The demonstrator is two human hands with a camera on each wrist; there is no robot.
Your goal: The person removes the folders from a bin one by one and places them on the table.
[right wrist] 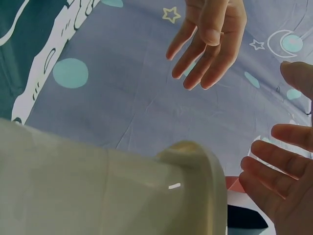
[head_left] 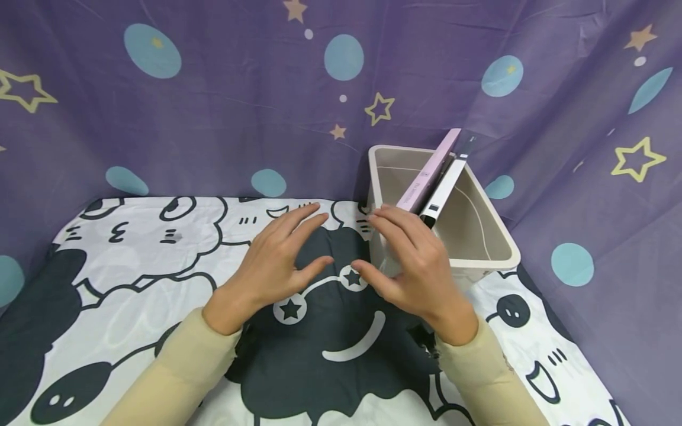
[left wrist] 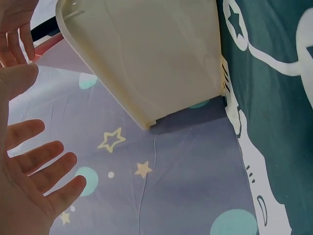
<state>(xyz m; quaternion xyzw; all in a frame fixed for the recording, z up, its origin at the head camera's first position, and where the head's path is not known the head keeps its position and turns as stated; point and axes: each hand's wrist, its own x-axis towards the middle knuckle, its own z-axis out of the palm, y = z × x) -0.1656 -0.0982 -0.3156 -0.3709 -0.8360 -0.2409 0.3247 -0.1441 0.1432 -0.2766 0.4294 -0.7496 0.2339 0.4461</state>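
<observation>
Both hands hover over the patterned cloth with fingers spread and nothing in them. My left hand [head_left: 272, 260] is left of centre in the head view, its palm facing the other hand. Beside the near-left corner of a beige plastic bin [head_left: 508, 257] is my right hand [head_left: 421, 269], which hides part of that corner. A slim pink box [head_left: 430, 171] and a slim white-and-black box [head_left: 445, 186] lean together inside the bin, their far ends sticking out above the rim. The right fingertips overlap the boxes' near ends in the head view; contact cannot be made out.
A black-and-white cloth [head_left: 133, 248] with cartoon sheep covers the surface. Behind it and along the right hangs a purple curtain [head_left: 224, 106] with stars and blue spots. The bin stands at the back right, close to the curtain.
</observation>
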